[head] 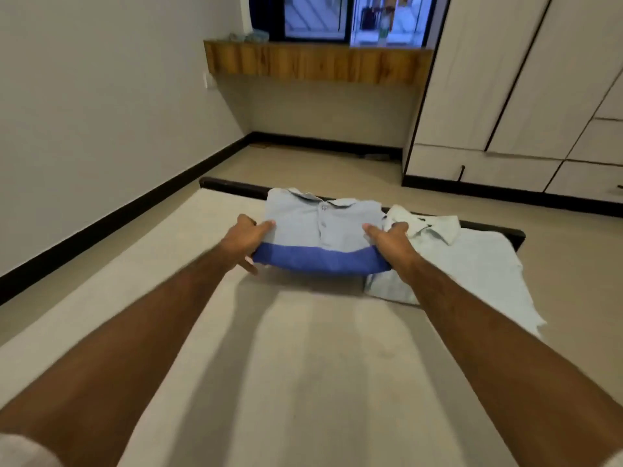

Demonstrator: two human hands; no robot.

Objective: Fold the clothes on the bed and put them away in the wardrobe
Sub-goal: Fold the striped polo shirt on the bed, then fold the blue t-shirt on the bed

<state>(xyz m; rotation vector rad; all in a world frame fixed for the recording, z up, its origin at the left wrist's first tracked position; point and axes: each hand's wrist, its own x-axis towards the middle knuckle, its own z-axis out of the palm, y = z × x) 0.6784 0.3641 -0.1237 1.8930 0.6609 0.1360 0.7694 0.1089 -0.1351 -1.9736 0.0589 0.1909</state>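
Both forearms reach up from the bottom edge. Left hand and right hand grip the sides of a folded polo shirt, thumbs on top, fingers curled underneath, at frame centre, lifted just off the bed. Right of it a pale shirt lies unfolded. Wardrobe, upper right, doors closed. Judgement: one garment folded, none stored yet.

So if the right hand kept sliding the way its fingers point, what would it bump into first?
Nothing soon: the right hand holds the folded polo shirt, pointing toward the bed's dark far edge. Depth is unclear.
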